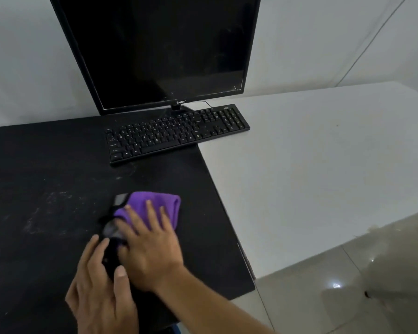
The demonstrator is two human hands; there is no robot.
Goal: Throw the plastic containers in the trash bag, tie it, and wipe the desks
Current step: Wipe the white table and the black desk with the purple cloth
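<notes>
A purple cloth (163,204) lies on the black desk (46,189), near its front. My right hand (150,247) rests flat on the cloth with its fingers spread and straight. Just to its left, my left hand (99,290) grips a long dark object (111,233) between thumb and fingers. That object has a greyish glossy patch; I cannot tell what it is. Its far end sticks out past the cloth's left edge. A white desk (311,165) adjoins the black one on the right. No trash bag or plastic container is in view.
A black monitor (159,49) stands at the back with a black keyboard (176,131) in front of it, spanning both desks. Pale dusty smears (46,213) mark the black desk's left part. Glossy floor tiles (348,285) show at the lower right.
</notes>
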